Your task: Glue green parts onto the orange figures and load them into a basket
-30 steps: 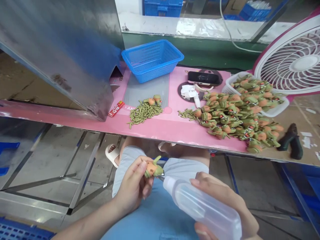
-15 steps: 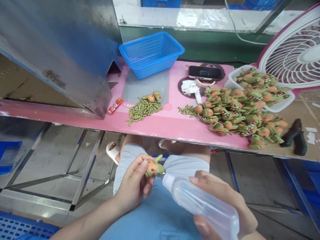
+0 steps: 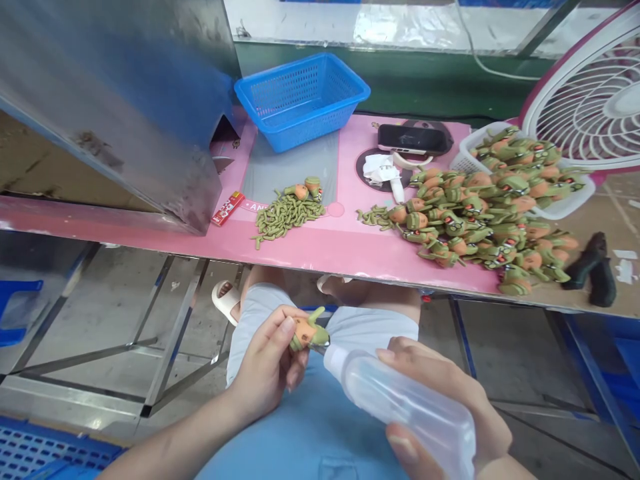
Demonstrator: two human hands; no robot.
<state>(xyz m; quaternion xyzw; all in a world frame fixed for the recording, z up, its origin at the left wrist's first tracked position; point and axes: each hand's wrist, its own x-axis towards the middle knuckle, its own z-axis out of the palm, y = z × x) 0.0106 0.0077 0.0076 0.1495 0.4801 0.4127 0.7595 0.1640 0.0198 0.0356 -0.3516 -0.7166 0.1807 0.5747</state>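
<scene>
Over my lap, my left hand (image 3: pixel 267 370) pinches a small green and orange toy figure (image 3: pixel 307 331) between thumb and fingers. My right hand (image 3: pixel 453 407) is wrapped round a translucent squeeze bottle (image 3: pixel 400 407), whose metal nozzle tip touches the figure. On the pink table (image 3: pixel 310 250) above lie a heap of small green parts (image 3: pixel 285 217) with two figures beside it, and a big pile of the same figures (image 3: pixel 480 217) spilling from a white basket (image 3: pixel 565 210).
An empty blue basket (image 3: pixel 303 100) stands at the table's back. A phone (image 3: pixel 413 139) and a white charger (image 3: pixel 383 175) lie mid-table. A slanted metal chute (image 3: pixel 125 100) overhangs the left, a pink fan (image 3: pixel 590 100) the right. Black pieces (image 3: pixel 595 270) lie far right.
Both hands stay almost still, the bottle's nozzle kept against the figure. The view has tilted slightly, so the table sits a little higher in frame.
</scene>
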